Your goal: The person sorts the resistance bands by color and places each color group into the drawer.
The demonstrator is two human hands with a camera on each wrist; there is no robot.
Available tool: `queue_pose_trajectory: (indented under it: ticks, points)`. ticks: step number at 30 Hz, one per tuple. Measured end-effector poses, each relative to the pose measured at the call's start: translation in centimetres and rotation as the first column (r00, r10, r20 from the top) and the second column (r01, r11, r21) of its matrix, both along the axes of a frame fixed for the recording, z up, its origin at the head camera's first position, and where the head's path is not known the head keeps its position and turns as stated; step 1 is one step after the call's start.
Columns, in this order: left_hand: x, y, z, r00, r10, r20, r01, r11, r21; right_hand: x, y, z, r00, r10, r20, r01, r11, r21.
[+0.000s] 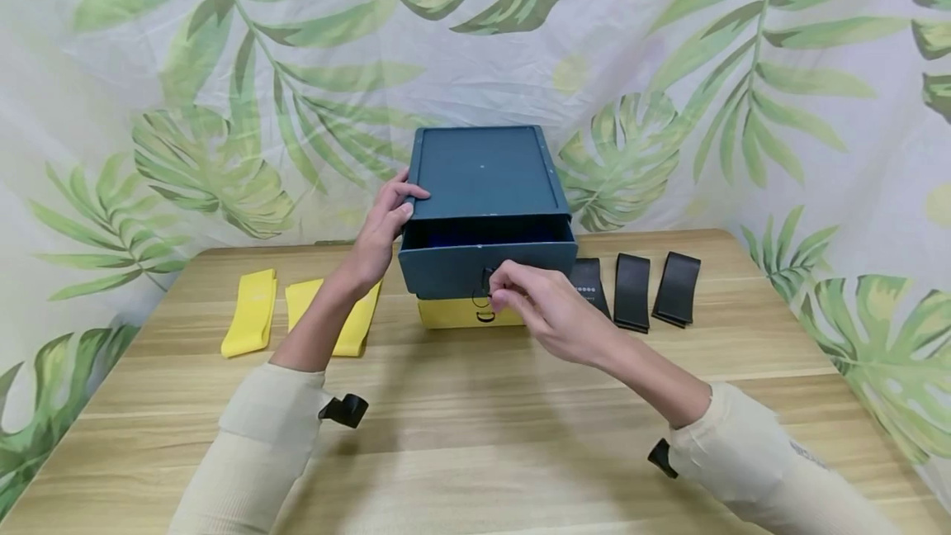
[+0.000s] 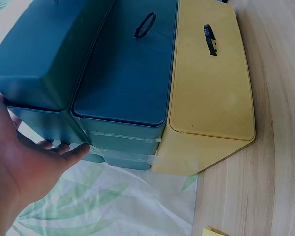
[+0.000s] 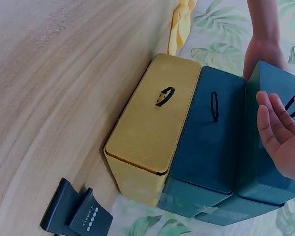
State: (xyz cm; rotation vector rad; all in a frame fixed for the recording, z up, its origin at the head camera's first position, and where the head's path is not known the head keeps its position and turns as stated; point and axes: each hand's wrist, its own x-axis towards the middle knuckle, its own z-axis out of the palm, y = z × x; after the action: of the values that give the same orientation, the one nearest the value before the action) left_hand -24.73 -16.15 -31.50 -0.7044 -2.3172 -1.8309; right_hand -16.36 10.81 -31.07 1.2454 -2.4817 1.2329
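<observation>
One top drawer [image 1: 444,273] stood partly out at my twelve o'clock, its black loop [image 1: 486,278] pinched in my right hand [image 1: 553,314]. My left hand [image 1: 377,234], loosely spread, lay against the nine-o'clock side of the blue cabinet [image 1: 479,176].

Drawer stack [image 1: 481,176] on table [image 1: 446,452], bands [image 1: 250,312] left and right of it, cloth [image 1: 475,73] behind; top drawer [image 1: 446,272] jutting forward.

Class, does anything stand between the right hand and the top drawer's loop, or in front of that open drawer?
Nothing visible blocks the right hand: it pinches the black loop. Directly in front of the partly open top drawer, only that hand and its forearm show; yellow bands and black bands lie to either side.
</observation>
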Motion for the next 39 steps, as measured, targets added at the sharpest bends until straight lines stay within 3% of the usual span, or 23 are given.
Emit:
queue_pose_trajectory:
  ticks: [13, 17, 23, 26, 31, 34, 39]
  points:
    - [0.0, 0.0, -0.1, 1.0, 0.0, 0.001, 0.0, 1.0, -0.002, -3.7, -0.3, -0.6, 1.0, -0.025, -0.012, 0.025, 0.997, -0.072]
    - [0.0, 0.0, -0.1, 1.0, -0.004, 0.001, 0.004, 1.0, -0.013, -3.8, -0.2, -1.1, 0.998, -0.06, -0.01, 0.058, 0.991, -0.118]
    - [0.0, 0.0, 0.0, 1.0, -0.003, 0.005, 0.003, 1.0, -0.022, -2.7, -0.1, -3.1, 0.994, -0.108, 0.015, 0.108, 0.957, -0.269]
    - [0.0, 0.0, 0.0, 1.0, 0.0, 0.001, 0.0, 1.0, -0.021, -2.7, -0.2, -4.3, 0.992, -0.077, 0.105, 0.098, 0.971, -0.218]
    - [-0.2, -0.1, -0.1, 1.0, 0.0, 0.004, 0.0, 1.0, -0.02, -3.5, -0.6, -6.1, 0.961, -0.066, 0.269, 0.076, 0.997, -0.029]
    - [-0.2, -0.1, -0.2, 1.0, 0.001, 0.005, 0.0, 1.0, -0.018, -3.9, -0.9, -6.8, 0.96, -0.049, 0.276, 0.052, 0.999, 0.0]
    - [-0.1, -0.1, -0.2, 1.0, 0.002, 0.0, -0.002, 1.0, -0.026, -4.0, -1.3, -6.9, 0.967, -0.018, 0.253, 0.029, 0.999, -0.041]
